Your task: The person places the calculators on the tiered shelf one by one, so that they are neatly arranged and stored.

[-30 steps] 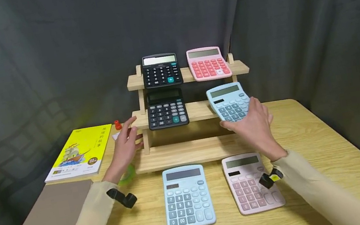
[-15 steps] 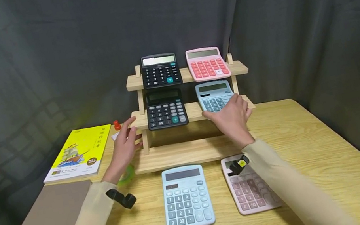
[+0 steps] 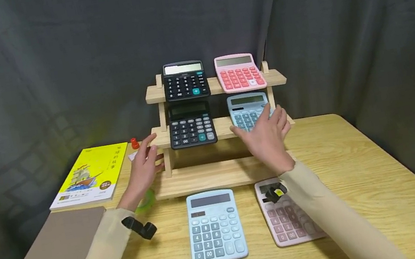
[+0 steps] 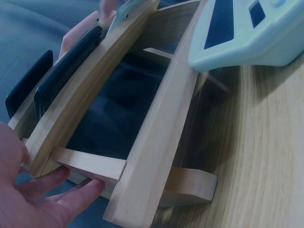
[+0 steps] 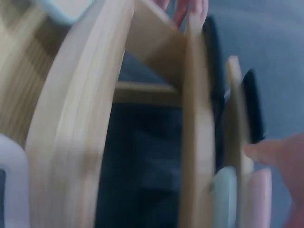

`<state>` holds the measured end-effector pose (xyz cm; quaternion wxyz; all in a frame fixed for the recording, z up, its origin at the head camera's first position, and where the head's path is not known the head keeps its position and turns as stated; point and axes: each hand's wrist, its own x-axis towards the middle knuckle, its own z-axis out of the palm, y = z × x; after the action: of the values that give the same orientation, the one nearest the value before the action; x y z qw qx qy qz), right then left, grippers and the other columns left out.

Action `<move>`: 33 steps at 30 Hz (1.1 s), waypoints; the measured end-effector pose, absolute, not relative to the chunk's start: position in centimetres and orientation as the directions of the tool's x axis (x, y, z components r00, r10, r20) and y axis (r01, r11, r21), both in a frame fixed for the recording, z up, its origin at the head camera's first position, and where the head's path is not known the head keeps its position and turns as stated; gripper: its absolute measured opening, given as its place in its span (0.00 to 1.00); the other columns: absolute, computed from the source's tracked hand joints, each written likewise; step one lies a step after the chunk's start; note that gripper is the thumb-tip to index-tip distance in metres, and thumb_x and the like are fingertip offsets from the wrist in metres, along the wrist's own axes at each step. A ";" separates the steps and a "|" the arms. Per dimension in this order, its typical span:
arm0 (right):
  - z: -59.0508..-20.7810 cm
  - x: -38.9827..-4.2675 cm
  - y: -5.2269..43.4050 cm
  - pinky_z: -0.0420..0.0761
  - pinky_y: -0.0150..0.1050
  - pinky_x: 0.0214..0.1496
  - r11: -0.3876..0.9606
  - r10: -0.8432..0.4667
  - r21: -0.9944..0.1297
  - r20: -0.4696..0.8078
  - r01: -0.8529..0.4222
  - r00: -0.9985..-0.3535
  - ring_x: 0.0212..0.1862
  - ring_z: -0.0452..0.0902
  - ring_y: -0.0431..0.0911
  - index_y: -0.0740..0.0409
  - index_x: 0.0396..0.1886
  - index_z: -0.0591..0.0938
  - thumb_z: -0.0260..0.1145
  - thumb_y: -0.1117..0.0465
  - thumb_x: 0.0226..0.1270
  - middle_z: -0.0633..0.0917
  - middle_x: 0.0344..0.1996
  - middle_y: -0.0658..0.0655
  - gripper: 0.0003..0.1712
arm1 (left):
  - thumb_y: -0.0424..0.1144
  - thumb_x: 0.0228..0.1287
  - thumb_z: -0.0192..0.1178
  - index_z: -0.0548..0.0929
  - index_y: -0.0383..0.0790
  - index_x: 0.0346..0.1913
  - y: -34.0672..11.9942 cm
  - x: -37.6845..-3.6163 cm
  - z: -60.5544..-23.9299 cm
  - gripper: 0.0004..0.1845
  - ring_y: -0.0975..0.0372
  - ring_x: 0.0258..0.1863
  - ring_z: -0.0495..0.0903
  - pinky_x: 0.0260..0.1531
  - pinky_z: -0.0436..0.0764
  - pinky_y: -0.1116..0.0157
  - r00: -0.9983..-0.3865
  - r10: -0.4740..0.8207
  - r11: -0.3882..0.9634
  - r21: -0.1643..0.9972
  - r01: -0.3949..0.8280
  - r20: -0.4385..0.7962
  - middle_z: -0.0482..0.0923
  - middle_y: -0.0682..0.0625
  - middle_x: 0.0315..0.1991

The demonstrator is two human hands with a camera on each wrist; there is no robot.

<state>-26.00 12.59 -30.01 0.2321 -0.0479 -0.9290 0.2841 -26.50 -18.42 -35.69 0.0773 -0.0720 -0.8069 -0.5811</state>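
The blue calculator point(image 3: 248, 111) lies on the middle shelf of the wooden rack point(image 3: 223, 174). The right hand point(image 3: 265, 138) has its fingers apart, just in front of it. It looks light, stiff and smooth; its side edges seem best for holding. The left hand point(image 3: 141, 169) rests with straight fingers on the rack's left side.

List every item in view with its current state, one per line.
left hand: open, fingers on the rack's left end
right hand: open, in front of the blue calculator
wooden rack: upright on the table
blue calculator: propped on the middle shelf
black calculators: propped on the top and middle shelves
pink calculator: on the top shelf
yellow book: closed, flat
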 end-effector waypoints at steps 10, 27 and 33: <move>-30.6 -18.6 12.4 0.50 0.62 0.75 0.837 -0.018 -0.455 0.531 -0.303 -0.847 0.73 0.51 0.67 0.76 0.75 0.55 0.71 0.45 0.63 0.59 0.71 0.75 0.56 | 0.51 0.83 0.41 0.56 0.54 0.80 -18.7 -26.7 -35.5 0.28 0.42 0.66 0.72 0.58 0.78 0.47 -0.976 0.027 0.323 0.922 0.215 0.218 0.56 0.40 0.76; -37.7 -9.3 10.3 0.58 0.61 0.74 0.834 -0.176 -0.480 0.235 -0.272 -0.956 0.75 0.52 0.66 0.75 0.77 0.53 0.75 0.34 0.55 0.58 0.74 0.74 0.68 | 0.51 0.83 0.41 0.55 0.53 0.80 -18.7 -26.5 -35.6 0.28 0.41 0.66 0.71 0.58 0.78 0.46 -0.975 0.038 0.311 0.925 0.219 0.218 0.57 0.39 0.76; -38.9 -8.3 7.7 0.59 0.59 0.74 0.782 -0.233 -0.578 0.076 -0.233 -0.970 0.77 0.45 0.63 0.73 0.79 0.43 0.77 0.28 0.45 0.50 0.76 0.74 0.81 | 0.51 0.83 0.41 0.55 0.53 0.80 -18.7 -26.5 -35.7 0.28 0.40 0.66 0.71 0.58 0.78 0.46 -0.975 0.042 0.316 0.923 0.218 0.216 0.57 0.39 0.76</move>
<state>-8.28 7.72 -38.89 0.0001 0.1234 -0.9440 0.3060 -26.50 -18.67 -35.66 0.0762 -0.0803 -0.8077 -0.5791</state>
